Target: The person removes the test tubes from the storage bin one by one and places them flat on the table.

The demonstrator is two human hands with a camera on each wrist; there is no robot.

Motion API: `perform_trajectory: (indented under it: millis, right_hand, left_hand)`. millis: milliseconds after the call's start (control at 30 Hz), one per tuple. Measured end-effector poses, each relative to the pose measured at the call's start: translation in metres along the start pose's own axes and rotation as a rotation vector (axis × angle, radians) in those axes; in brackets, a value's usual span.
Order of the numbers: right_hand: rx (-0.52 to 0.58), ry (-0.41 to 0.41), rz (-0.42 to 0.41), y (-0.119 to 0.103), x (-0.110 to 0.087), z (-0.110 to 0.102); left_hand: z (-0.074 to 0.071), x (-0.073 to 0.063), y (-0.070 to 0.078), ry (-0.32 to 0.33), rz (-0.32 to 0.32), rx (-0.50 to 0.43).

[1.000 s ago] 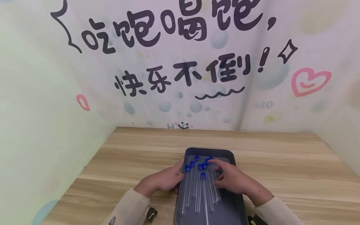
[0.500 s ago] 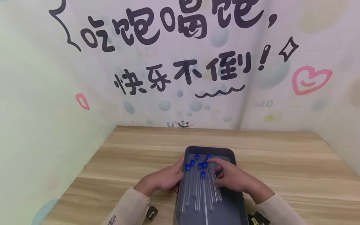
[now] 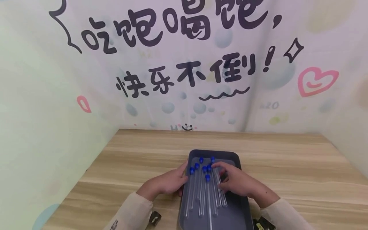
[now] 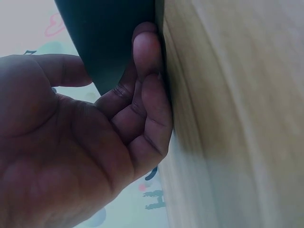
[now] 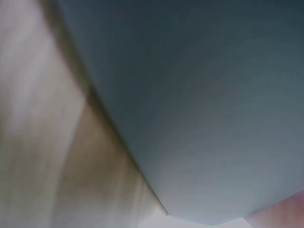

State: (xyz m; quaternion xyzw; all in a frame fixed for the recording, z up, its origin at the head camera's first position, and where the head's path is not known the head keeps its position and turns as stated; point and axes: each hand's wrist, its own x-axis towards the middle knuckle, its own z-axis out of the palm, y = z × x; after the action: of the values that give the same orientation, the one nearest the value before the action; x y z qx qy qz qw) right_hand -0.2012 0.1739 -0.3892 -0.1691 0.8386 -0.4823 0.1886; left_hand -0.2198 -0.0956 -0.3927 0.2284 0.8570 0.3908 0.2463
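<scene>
A dark grey tray (image 3: 237,217) stands on the wooden table, holding several clear test tubes (image 3: 209,204) with blue caps. My left hand (image 3: 169,182) grips the tray's left side. In the left wrist view its thumb lies against the tray wall (image 4: 111,38) and its other fingers curl in low beside the table. Over the tubes at the right is my right hand (image 3: 238,182), bent, with the index fingertip at the caps and the thumb by the tubes. Whether it pinches a tube is hidden. The right wrist view is mostly filled by the tray's outer wall (image 5: 190,118).
Wooden table surface (image 3: 290,166) surrounds the tray. A small black object (image 3: 155,218) lies by the left sleeve, and a dark item (image 3: 265,223) with a green part sits by the right sleeve. A printed cloth (image 3: 172,111) hangs behind.
At the right of the bunch, a blue cap has shifted slightly left and the tubes' lower ends have moved a little, beside my right hand. The left hand keeps its place on the tray.
</scene>
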Motion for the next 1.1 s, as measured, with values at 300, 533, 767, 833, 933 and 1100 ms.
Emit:
perform_trajectory:
  millis: [300, 533, 767, 833, 933, 1100]
  right_hand:
    - [0.111, 0.023, -0.010, 0.001, 0.002, -0.002]
    - [0.147, 0.009, -0.057, -0.001, 0.000, -0.008]
    - [0.186, 0.052, -0.064, -0.006, -0.001, -0.014]
    - [0.196, 0.086, -0.070, -0.007, -0.001, -0.015]
    - [0.216, 0.142, -0.073, -0.008, 0.000, -0.015]
    - [0.266, 0.204, -0.057, -0.009, 0.001, -0.017]
  left_hand:
    - [-0.001, 0.001, -0.001, -0.003, 0.016, -0.004]
    - [-0.001, 0.002, -0.002, -0.005, 0.012, -0.010]
    - [-0.002, 0.002, -0.004, -0.004, 0.012, -0.031]
    - [-0.002, 0.003, -0.005, -0.001, 0.009, -0.040]
    - [-0.002, 0.003, -0.008, 0.012, 0.007, -0.068]
    - [-0.001, 0.003, -0.008, 0.034, -0.011, -0.079]
